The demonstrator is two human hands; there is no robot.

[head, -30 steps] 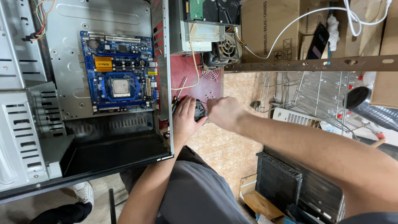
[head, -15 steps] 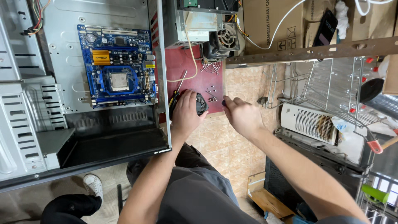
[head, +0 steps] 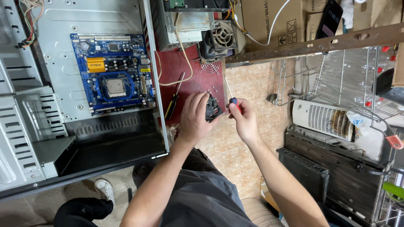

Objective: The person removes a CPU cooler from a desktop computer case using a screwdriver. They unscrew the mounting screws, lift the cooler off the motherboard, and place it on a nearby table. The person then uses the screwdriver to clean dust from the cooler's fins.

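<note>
My left hand [head: 194,117] grips a small black fan [head: 213,109] at the edge of a red table [head: 191,61]. My right hand [head: 243,120] holds a screwdriver [head: 231,95] with a red and blue handle, its thin shaft pointing up and away from the fan. Several small screws [head: 209,89] lie on the red surface just above the fan. A second screwdriver [head: 174,97] with a yellow and black handle rests on the table to the left of my left hand.
An open grey computer case [head: 63,138] with a blue motherboard [head: 112,72] lies on the left. A power supply [head: 185,23], a grey cooler fan [head: 219,38] and cardboard boxes sit behind. A white heater [head: 324,117] and black metal cases [head: 332,176] stand on the tiled floor at right.
My right hand has picked up the red and blue screwdriver and brought it beside the fan. My left hand stays on the fan. The view has shifted closer.
</note>
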